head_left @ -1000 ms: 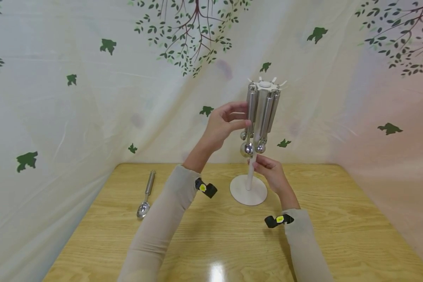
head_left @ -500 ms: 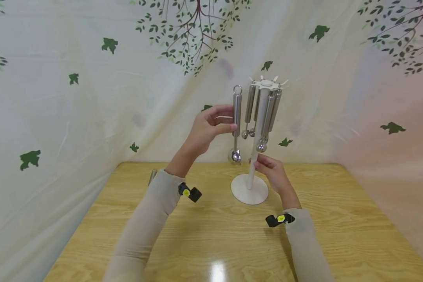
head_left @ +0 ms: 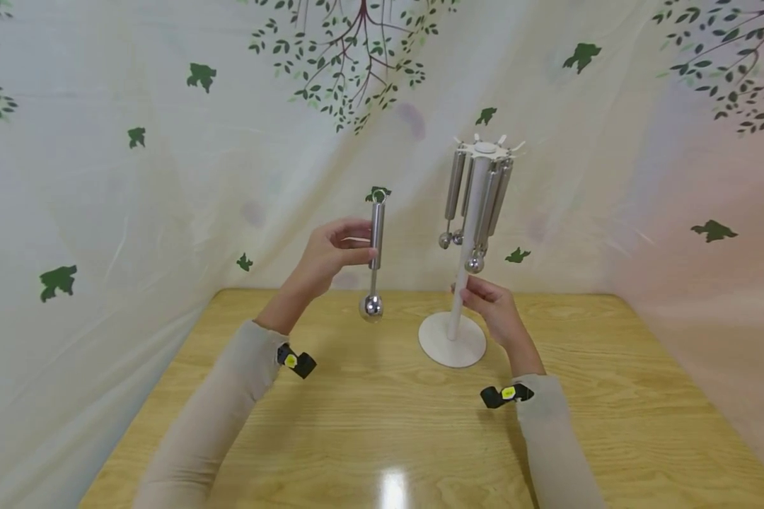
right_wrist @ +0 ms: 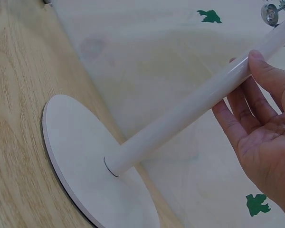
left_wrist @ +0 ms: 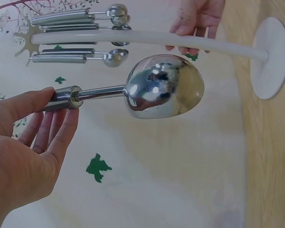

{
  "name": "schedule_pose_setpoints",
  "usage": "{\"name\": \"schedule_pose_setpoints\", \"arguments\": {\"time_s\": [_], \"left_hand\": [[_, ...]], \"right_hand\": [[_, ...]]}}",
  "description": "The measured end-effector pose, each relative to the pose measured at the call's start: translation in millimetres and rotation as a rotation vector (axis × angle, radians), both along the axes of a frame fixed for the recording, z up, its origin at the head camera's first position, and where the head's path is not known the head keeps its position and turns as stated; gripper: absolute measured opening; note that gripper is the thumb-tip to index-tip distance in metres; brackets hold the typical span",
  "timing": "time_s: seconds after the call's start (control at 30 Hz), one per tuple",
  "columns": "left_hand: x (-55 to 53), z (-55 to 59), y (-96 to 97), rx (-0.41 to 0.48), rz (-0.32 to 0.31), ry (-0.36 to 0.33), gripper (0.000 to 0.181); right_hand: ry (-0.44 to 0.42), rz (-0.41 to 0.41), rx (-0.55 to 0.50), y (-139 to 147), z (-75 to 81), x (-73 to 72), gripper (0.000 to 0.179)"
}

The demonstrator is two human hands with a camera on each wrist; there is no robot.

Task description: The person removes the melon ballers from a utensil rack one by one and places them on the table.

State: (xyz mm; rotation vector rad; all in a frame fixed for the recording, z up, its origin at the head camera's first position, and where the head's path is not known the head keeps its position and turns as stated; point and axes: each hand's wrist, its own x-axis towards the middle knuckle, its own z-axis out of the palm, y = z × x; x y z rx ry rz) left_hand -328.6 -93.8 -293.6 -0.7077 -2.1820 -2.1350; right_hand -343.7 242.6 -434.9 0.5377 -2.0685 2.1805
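My left hand (head_left: pixel 331 261) pinches the tubular handle of a shiny steel scoop (head_left: pixel 372 307). Its deep rounded bowl hangs downward in the air, clear of the table, with the handle's ring on top. In the left wrist view, the thumb and fingertips meet around the lower handle of the scoop (left_wrist: pixel 164 88). A white stand (head_left: pixel 452 339) with a round base stands upright to the right. My right hand (head_left: pixel 493 307) grips its pole (right_wrist: pixel 180 114) below the hanging tools. Several steel utensils (head_left: pixel 493 205) with small rounded ends hang from the hooked top.
Under everything lies a wooden table (head_left: pixel 382 410). Behind its far edge hangs a pale cloth (head_left: pixel 293 177) printed with branches and green shapes. In the right wrist view a small dark object (right_wrist: pixel 47 2) is cut off at the top edge.
My left hand has taken the scoop away from the stand, moving it left and down. The left arm now covers the utensil that lay on the table. My right hand stays on the pole.
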Motion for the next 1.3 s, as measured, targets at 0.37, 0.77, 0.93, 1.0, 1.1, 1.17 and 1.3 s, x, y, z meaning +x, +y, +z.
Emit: {"name": "schedule_pose_setpoints", "arguments": {"time_s": [0.37,0.77,0.93,1.0,1.1,1.17,1.3], "left_hand": [[-3.3,-40.1,-49.9,-0.045,0.103,-0.185,0.052],[-1.0,-76.2,-91.3,-0.139,0.146,-0.261,0.056],[-3.1,-86.5,-101.4,-0.149,0.133,-0.257,0.055],[-4.4,-90.7,-105.2,-0.166,0.126,-0.251,0.054],[-5.7,-98.3,-113.4,-0.197,0.13,-0.258,0.054],[-6.4,-104.1,-119.8,-0.222,0.137,-0.273,0.056],[-7.3,-118.7,-132.1,-0.253,0.153,-0.3,0.058]], "right_hand": [[-0.002,0.003,0.011,-0.2,0.0,-0.8,0.045],[-0.019,0.007,0.011,-0.4,0.3,0.9,0.045],[-0.014,-0.013,0.037,-0.1,2.4,0.3,0.046],[-0.018,-0.016,0.049,0.7,3.8,-0.5,0.048],[-0.036,-0.018,0.061,1.4,4.1,-1.4,0.05],[-0.043,-0.019,0.061,1.9,3.2,-1.9,0.05],[-0.047,-0.014,0.048,0.6,1.9,-0.8,0.048]]}}
